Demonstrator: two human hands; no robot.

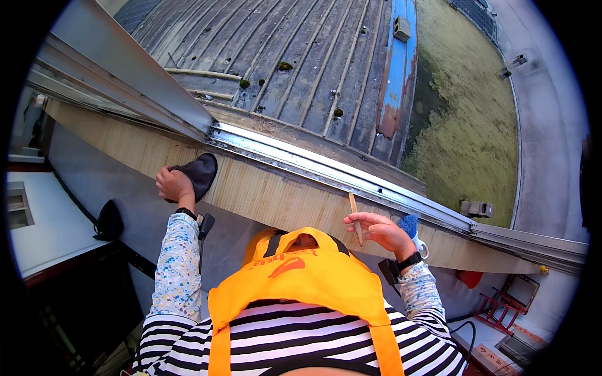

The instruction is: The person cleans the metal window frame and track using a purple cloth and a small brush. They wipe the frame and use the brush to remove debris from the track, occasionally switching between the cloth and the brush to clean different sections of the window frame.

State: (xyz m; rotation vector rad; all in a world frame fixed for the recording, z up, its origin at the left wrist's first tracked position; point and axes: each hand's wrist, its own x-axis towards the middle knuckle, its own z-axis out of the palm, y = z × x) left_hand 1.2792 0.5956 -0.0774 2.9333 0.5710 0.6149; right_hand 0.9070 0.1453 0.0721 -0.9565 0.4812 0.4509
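My left hand (173,184) is closed around a dark brown cloth (202,175), which lies bunched on the wood-patterned window sill (254,188) close to the foot of the sliding window frame (186,110). Between the thumb and fingers of my right hand (383,230) is a thin flat wooden stick (353,207). Its upper end meets or overlaps the near edge of the aluminium window track (320,168); I cannot tell if they touch. Beside the right wrist lies a blue-bristled brush (408,224) with a white looped handle, partly hidden by the hand. Dark grime shows along the track.
Beyond the open window lies a ribbed roof (291,70) with moss clumps, a blue metal strip (400,61) and concrete blocks (402,29). A mossy flat area (470,127) spreads to the right. At lower right stands a red metal rack (501,308). A black object (109,220) is at left.
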